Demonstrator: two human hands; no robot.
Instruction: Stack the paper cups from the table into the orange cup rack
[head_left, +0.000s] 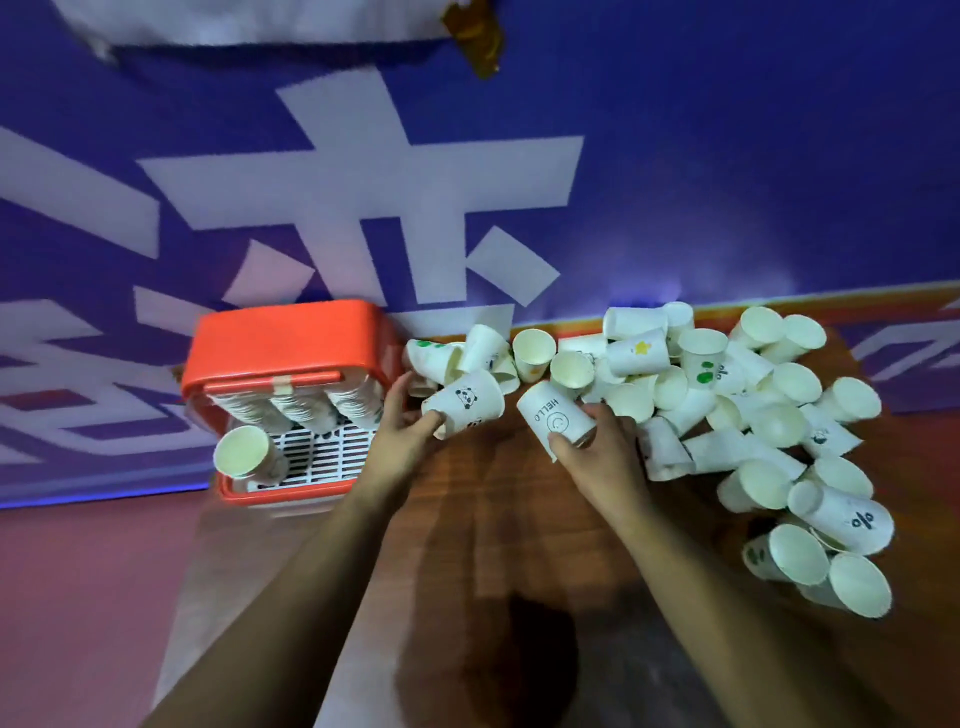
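Brown wood makes the table (498, 525) top, and a big blue cloth (753, 156) with white signs hangs behind it. We see two bare arms reach out over the wood.

The left hand (400, 441) has its fingers curled round a white panda cup (470, 404), which lies tipped on its side. The right hand (605, 460) grips a HELLO cup (555, 415) with a smiley face on it. This cup is tipped too. The two cups are near each other but do not touch.

Just to the left of the left hand sits the orange cup rack (285, 338), at the far left end of the table. Three rows of stacked cups (306, 405) lie in it, side by side, on a white grid (324, 454). One single cup (244, 452) rests at the front left of the rack with its open mouth facing us.

To the right of the hands we see a big pile of loose cups (753, 415) on the table. They lie every which way, many on their sides. One has a yellow star (642, 348), one has green dots (702, 375), and one has a percent sign (862, 518).
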